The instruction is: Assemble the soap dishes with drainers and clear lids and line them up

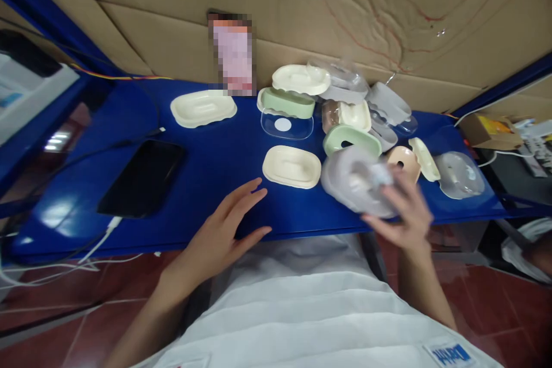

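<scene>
My left hand (228,221) is open above the table's front edge, fingers apart and nothing in it. Just beyond its fingertips lies a cream oval plastic dish (291,167). My right hand (405,210), blurred by motion, grips the right side of a pale grey oval plastic piece (351,181). Behind that piece is a light green oval part with a dark hole (357,141). A peach part with a hole (405,162) is partly hidden by my right fingers. A clear oval cover with a white round spot (287,125) lies behind the cream dish.
More plastic parts are heaped at the back, including a cream dish (301,79) and a grey part (390,102). Another cream dish (203,108) lies back left. A black phone (142,178) with a white cable rests on the blue table (215,167). Cardboard (164,17) walls the back.
</scene>
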Motion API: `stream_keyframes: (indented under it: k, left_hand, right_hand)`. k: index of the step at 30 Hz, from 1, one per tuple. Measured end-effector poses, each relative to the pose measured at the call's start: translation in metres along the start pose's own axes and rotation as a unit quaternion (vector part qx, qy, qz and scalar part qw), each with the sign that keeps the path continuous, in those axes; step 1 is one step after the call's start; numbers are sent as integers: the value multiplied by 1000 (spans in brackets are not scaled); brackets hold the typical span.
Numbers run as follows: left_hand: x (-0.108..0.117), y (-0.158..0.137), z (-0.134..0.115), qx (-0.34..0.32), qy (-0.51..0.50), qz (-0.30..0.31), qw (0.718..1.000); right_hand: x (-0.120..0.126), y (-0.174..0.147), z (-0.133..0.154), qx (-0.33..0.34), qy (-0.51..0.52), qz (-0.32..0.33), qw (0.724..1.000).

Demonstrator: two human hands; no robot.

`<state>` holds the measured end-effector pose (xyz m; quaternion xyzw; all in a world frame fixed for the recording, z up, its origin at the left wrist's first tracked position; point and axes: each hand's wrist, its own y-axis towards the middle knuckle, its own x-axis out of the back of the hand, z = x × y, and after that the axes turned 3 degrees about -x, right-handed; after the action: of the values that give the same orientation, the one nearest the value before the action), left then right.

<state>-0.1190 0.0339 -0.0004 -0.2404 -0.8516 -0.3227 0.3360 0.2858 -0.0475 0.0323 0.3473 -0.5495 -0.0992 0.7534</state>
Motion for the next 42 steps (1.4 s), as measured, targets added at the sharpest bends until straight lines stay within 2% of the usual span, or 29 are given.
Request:
stream_keyframes:
  k: [1,3,5,6,8,10,14,16,18,21,24,26,29,32,34,36,38,40,42]
  left_hand:
    - [0,4,-1,-9,15,7,1000]
    - [-3,15,-3,-37,45,26,998]
    - [-7,27,-5,-68,81,44,993]
    - [-11,32,-5,-80,103,50,990]
    - [-17,41,-5,-91,144,53,984]
    - [-23,45,-3,-96,167,52,980]
    - [-25,42,0,-92,159,47,982]
    - [-22,40,0,-96,155,37,983]
    - [-20,39,0,-104,155,34,982]
    - [-20,38,1,-105,148,37,983]
    - [-22,38,5,-88,150,25,984]
    - [-24,39,8,-67,166,11,984]
    - [-23,40,6,-50,195,-1,979]
    - [-24,40,-10,-70,194,-11,978]
    - [-29,42,-28,-122,156,7,980]
    - [-40,46,-45,-211,108,70,969]
    - [-52,51,-57,-258,84,125,954]
    - [-60,55,-59,-249,86,144,954]
    - [-59,55,-54,-212,97,135,963]
  right_hand:
    - [19,-5,-23,-66,-83,-32,994]
    - [52,-6,-77,-191,-214,-61,956]
    - [75,5,-133,-273,-256,-49,926]
    - [81,13,-159,-303,-260,-21,917]
    - [84,34,-199,-360,-256,47,896]
    - [77,54,-226,-411,-254,114,868]
    - [60,73,-241,-484,-253,184,817]
    - [56,70,-232,-476,-264,208,813]
    - [55,60,-213,-437,-291,191,829]
    - [53,34,-171,-385,-318,154,853]
    - [45,6,-127,-377,-296,174,860]
    - [37,-8,-101,-372,-270,156,874]
    - [25,-21,-63,-363,-240,119,892]
    - [13,-24,-21,-351,-228,106,902]
    - [5,-22,6,-338,-223,102,909]
    - [-3,-18,29,-318,-206,102,920]
    - [-8,-14,43,-287,-169,104,937]
    - [-10,-11,48,-252,-115,108,955]
    - [-8,-11,43,-215,-75,123,966]
